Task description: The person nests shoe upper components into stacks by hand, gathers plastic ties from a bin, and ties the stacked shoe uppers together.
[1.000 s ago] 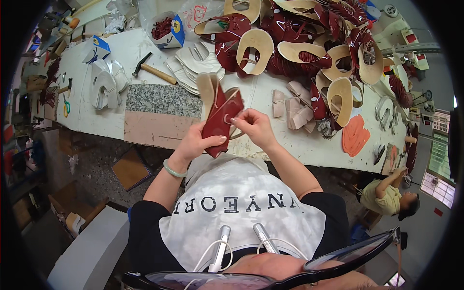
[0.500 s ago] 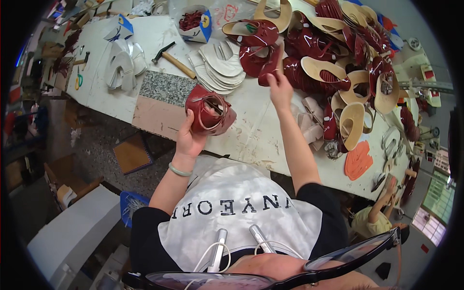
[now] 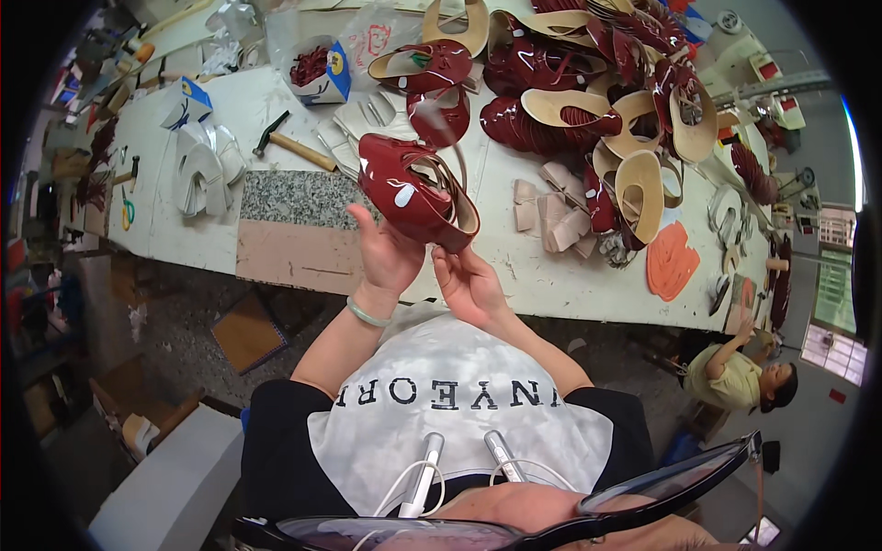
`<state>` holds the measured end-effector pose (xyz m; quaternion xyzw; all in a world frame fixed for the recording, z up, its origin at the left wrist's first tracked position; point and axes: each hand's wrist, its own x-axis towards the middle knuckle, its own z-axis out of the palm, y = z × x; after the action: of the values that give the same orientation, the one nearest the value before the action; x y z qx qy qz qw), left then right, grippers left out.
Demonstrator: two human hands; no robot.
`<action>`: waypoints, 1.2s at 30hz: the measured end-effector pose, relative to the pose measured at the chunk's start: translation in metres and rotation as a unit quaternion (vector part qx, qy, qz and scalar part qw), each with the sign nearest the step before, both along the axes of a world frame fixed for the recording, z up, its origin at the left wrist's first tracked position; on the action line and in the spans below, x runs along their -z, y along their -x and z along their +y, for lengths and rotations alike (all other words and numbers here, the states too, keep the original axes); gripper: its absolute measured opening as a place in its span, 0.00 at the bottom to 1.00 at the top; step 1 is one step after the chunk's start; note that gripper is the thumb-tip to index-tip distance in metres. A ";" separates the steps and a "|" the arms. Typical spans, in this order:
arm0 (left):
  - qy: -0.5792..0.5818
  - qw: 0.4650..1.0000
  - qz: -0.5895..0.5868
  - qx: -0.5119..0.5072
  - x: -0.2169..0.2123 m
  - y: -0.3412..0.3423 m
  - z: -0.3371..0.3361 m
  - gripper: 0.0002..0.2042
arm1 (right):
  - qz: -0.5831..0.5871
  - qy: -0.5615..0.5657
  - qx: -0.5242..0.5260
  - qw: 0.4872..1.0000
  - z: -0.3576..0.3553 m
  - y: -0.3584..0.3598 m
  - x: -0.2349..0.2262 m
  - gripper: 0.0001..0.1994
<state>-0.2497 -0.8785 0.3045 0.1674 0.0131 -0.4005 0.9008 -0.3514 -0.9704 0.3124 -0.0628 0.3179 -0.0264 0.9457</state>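
Note:
A glossy dark red shoe upper (image 3: pixel 397 195) with a white oval mark is held above the near edge of the table. My left hand (image 3: pixel 390 253) supports it from below, its thumb out to the left. At the upper's near right edge, the fingers of my right hand (image 3: pixel 470 286) are closed on the rim. The upper's opening faces up and to the right; a thin strap shows around it, partly blurred. Behind it lie more red uppers (image 3: pixel 439 115) and a stack of white curved pieces (image 3: pixel 354 124), which it partly covers.
A granite slab (image 3: pixel 285 195) and pinkish board (image 3: pixel 294 253) lie left, with a hammer (image 3: pixel 294 150) behind. Red uppers with tan linings (image 3: pixel 551 115) pile at the right, near beige pads (image 3: pixel 560 216) and an orange piece (image 3: pixel 672 262). A co-worker (image 3: pixel 735 372) sits far right.
My right hand has come back from the red pieces near the pile to the upper in my left hand. The upper has been turned and now shows its white mark. The view has shifted.

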 end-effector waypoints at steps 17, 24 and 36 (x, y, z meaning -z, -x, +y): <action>-0.337 0.851 -0.277 0.293 -0.024 0.000 0.015 0.16 | -0.051 0.536 -0.263 0.800 -0.075 0.015 -0.023 0.12; -0.322 0.832 -0.302 0.336 -0.025 0.009 -0.011 0.16 | -0.015 0.639 -0.250 0.728 -0.084 0.024 -0.016 0.12; -0.212 0.954 -0.107 0.186 0.001 0.025 -0.035 0.20 | 0.506 0.805 -0.204 0.231 -0.314 0.105 0.093 0.16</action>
<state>-0.2750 -0.9132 0.3033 0.3957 -0.0301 -0.5285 0.7505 -0.4569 -1.2846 0.2195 -0.8544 0.5181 -0.0375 0.0121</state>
